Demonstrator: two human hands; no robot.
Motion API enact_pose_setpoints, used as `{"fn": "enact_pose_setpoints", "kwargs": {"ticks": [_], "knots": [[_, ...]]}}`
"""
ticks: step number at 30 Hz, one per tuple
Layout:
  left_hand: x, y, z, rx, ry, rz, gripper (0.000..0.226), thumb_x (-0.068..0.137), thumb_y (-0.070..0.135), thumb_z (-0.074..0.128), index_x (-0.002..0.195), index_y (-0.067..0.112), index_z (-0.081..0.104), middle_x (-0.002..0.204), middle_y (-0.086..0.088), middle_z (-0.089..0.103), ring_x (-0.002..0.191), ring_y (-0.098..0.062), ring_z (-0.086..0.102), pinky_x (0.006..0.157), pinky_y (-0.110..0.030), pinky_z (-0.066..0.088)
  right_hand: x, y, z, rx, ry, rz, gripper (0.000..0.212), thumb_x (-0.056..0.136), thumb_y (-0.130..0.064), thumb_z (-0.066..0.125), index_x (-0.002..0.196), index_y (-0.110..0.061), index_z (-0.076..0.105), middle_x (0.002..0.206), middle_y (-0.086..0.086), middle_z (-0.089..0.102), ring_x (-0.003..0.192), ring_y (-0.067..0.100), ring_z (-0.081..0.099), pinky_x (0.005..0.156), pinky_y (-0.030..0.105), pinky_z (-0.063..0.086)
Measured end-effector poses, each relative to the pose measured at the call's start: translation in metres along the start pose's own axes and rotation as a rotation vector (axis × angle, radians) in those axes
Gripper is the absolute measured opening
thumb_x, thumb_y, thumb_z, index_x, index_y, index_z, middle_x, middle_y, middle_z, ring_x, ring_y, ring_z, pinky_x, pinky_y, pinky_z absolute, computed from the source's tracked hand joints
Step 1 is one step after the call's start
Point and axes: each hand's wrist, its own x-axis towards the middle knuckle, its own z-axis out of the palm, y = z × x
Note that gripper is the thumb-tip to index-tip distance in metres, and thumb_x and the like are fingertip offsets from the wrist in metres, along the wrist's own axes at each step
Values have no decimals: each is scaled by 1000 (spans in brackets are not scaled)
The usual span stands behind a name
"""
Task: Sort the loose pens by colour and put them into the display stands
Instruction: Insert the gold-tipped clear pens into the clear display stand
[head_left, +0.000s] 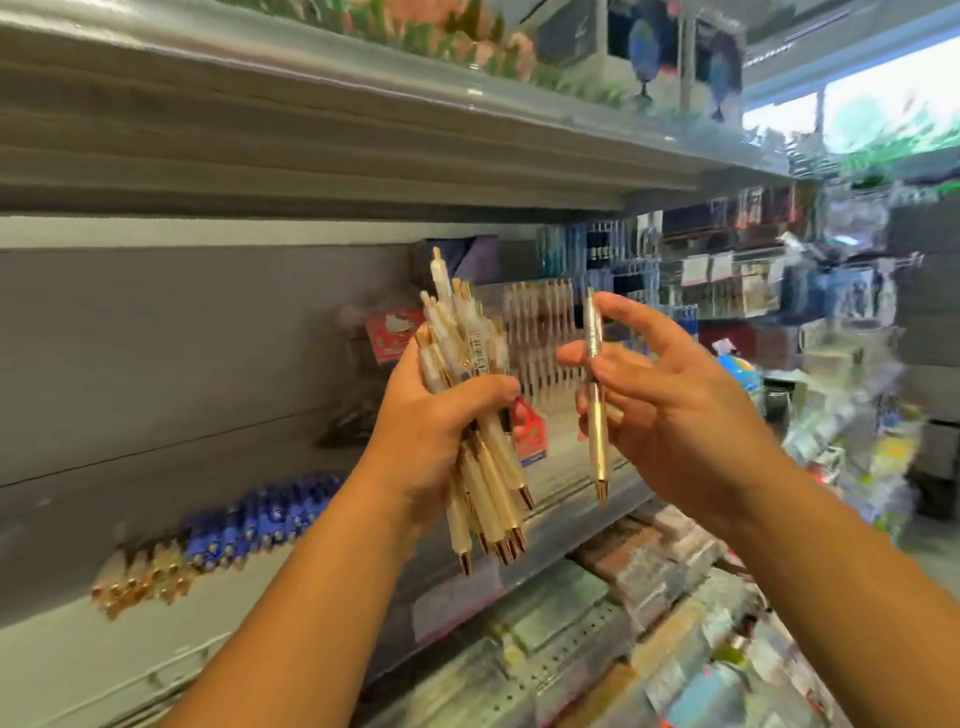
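Observation:
My left hand (436, 426) is closed around a bundle of cream pens (467, 343) with gold tips, held upright in front of the shelf. To its right, my right hand (670, 400) pinches a single cream pen (596, 415) between thumb and fingers, tip pointing down. Behind the two hands stands a clear display stand (540, 338) with a row of similar pens in it, blurred. The whole picture is smeared by motion.
A grey shelf (311, 171) juts out overhead. On the lower shelf at left lie blue pens (270, 514) and gold-tipped pens (140, 577). Red character-print packets (392, 332) hang behind. Packaged stationery (649, 597) fills the tier below, and racks of goods crowd the right.

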Motion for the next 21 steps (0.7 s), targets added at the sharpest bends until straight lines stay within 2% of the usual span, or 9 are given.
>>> {"fn": "enact_pose_setpoints", "kwargs": {"ticks": [4,7,10,13,18,21], "knots": [[12,-30,58,-69,-13,1,45,66,2,68,108,4,50,64,-8,60,53,-21,61,51,-31,53,-9,-13,-69,-59,42,18,49,80,-15,65,126,-28,56,100,9,73,70,15,62,64,28,52],[23,-54,89,-85,0,-11,46,66,3,69,109,5,52,67,-9,60,55,-23,61,52,-33,53,-8,-16,-112,-56,63,29,47,84,-7,65,125,-29,59,100,11,74,77,15,67,69,26,56],[37,-75,110,-72,3,-24,48,67,2,69,111,5,52,68,-10,60,55,-24,61,50,-32,52,0,-12,-143,-49,61,26,53,76,-10,71,124,-29,61,97,13,71,80,18,68,72,27,57],[57,-96,118,-36,25,-22,43,67,1,70,105,7,53,68,-9,61,56,-23,62,50,-32,53,18,-1,-167,-62,29,28,55,75,-11,72,125,-30,59,91,9,72,78,20,68,70,26,55],[103,-127,112,-11,60,14,45,68,0,68,109,7,51,65,-7,61,54,-22,61,49,-31,53,66,34,-199,-74,-12,22,50,82,-7,70,125,-31,59,87,5,71,78,22,68,70,27,54],[131,-145,102,15,118,46,45,67,1,68,109,9,54,71,-8,65,57,-22,64,50,-32,55,100,54,-214,-85,-34,14,50,81,-9,71,125,-27,57,93,10,72,78,24,69,70,31,55]]}}
